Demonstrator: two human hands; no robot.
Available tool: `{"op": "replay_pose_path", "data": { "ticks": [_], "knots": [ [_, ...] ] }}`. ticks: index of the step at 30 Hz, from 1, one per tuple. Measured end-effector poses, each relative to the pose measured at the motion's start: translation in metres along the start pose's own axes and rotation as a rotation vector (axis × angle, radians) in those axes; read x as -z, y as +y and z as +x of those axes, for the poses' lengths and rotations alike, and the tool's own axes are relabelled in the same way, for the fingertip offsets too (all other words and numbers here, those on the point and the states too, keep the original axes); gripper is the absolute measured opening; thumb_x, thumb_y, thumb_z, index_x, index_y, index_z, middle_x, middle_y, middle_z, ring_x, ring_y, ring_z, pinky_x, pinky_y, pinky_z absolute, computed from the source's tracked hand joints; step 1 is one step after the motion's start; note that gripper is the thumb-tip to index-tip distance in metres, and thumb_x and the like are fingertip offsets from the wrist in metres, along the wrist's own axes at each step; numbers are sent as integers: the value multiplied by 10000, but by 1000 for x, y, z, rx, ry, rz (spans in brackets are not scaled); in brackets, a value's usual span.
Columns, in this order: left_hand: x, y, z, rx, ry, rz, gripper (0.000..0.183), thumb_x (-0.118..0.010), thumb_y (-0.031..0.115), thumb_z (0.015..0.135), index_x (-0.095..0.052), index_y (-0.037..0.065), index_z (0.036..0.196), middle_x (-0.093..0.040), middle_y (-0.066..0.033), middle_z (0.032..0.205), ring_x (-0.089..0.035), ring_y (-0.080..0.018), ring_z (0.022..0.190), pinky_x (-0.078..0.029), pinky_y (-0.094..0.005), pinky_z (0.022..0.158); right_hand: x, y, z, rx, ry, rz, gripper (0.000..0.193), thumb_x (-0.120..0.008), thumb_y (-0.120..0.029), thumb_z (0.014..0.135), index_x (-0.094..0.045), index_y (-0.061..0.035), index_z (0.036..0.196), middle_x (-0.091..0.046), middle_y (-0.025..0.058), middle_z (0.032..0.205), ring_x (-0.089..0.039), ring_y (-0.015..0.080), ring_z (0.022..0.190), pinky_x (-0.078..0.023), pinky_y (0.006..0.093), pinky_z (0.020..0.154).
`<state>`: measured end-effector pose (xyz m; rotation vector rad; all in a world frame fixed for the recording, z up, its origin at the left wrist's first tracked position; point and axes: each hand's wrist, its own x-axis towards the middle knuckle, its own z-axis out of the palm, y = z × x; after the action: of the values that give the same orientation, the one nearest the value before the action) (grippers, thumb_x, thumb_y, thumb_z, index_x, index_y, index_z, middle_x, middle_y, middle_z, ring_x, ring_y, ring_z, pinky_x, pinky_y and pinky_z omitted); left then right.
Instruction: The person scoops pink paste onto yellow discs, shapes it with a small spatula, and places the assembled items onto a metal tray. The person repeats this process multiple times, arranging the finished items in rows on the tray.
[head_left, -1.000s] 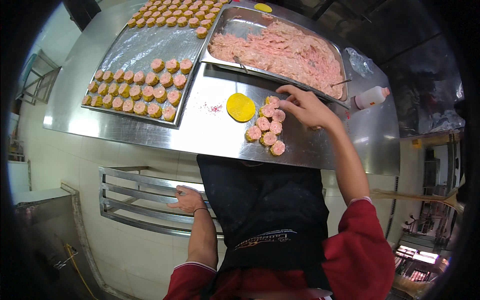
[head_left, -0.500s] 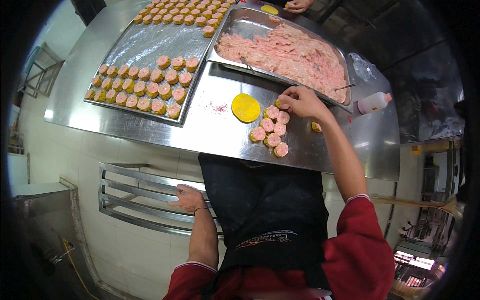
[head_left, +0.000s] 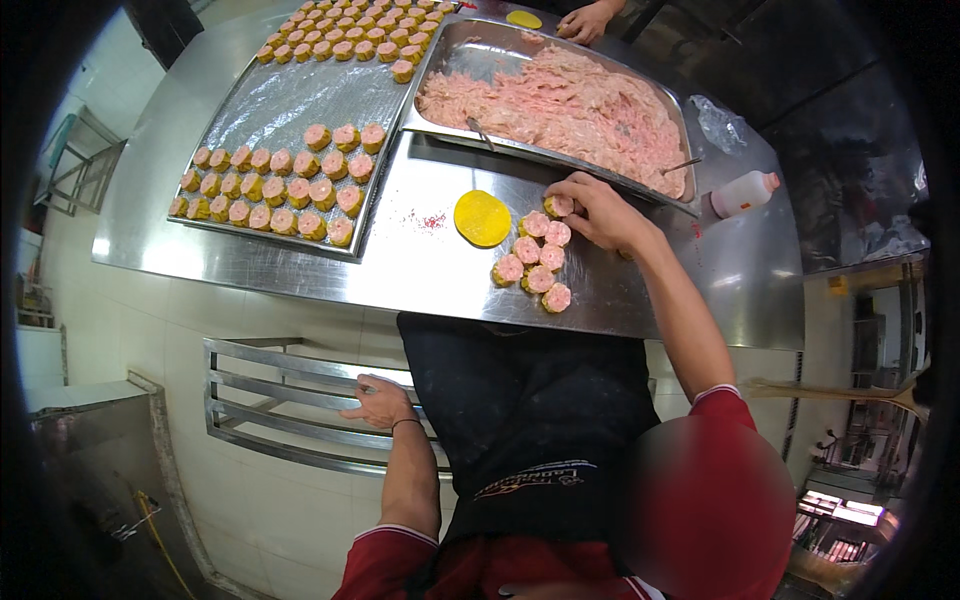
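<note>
My right hand [head_left: 594, 214] is closed on an open-topped dumpling [head_left: 558, 205], pink filling in a yellow wrapper, at the far end of a small cluster of dumplings [head_left: 551, 257] on the steel table. Another dumpling is mostly hidden behind my right wrist. Left of the cluster lies a round yellow wrapper stack or sheet [head_left: 482, 219]; its thickness is unclear. My left hand [head_left: 381, 401] hangs below the table edge, fingers apart and holding nothing, in front of a metal rack [head_left: 262, 387].
Rows of dumplings fill parts of a metal tray [head_left: 290, 95] at the left. Beyond my right hand stands a deep steel pan [head_left: 412, 118] of pink filling [head_left: 560, 100] with utensils in it. A bottle [head_left: 742, 194] lies at the right. A co-worker's hand [head_left: 588, 20] is at the far side.
The view has shifted slightly. My right hand still grips the dumpling beside the cluster, and its wrist now covers most of the lone dumpling. More of the co-worker's hand shows.
</note>
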<state>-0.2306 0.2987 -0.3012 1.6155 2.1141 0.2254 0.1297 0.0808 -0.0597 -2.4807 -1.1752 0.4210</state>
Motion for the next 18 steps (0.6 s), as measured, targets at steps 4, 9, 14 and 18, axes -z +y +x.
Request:
{"op": "replay_pose_path", "data": {
  "ticks": [4,9,14,18],
  "knots": [
    [-5,-3,2,9,8,6,711,-385,600,1087,-690,3,1323,-168,-464,1614,-672,-578,1055,-509,-609,1026,10,-2,-23,-101,50,-46,326,-731,-8,866,-694,-14,1190,-642,169,1181,-663,342,1080,-548,398,938],
    [-7,-5,3,5,4,-7,719,-383,614,1084,-690,21,1351,-166,-453,1633,-672,-579,1081,-507,-608,1032,24,-30,-81,-151,71,15,329,-705,-35,844,-703,38,1165,-675,216,1118,-689,381,1025,-560,424,939],
    [-2,-2,0,8,-25,-8,737,-359,616,1093,-690,9,1349,-118,-442,1649,-676,-569,1086,-511,-604,1032,-10,-37,-120,-294,104,146,302,-703,-38,842,-722,41,1132,-698,225,1037,-691,392,1002,-558,442,919],
    [2,1,-4,-6,-30,-6,757,-354,622,1093,-688,-9,1343,-165,-428,1624,-688,-554,1058,-520,-606,1016,-30,-27,-131,-285,165,159,368,-739,-77,847,-714,22,1201,-696,221,1075,-684,395,1023,-552,455,927]
  ]
}}
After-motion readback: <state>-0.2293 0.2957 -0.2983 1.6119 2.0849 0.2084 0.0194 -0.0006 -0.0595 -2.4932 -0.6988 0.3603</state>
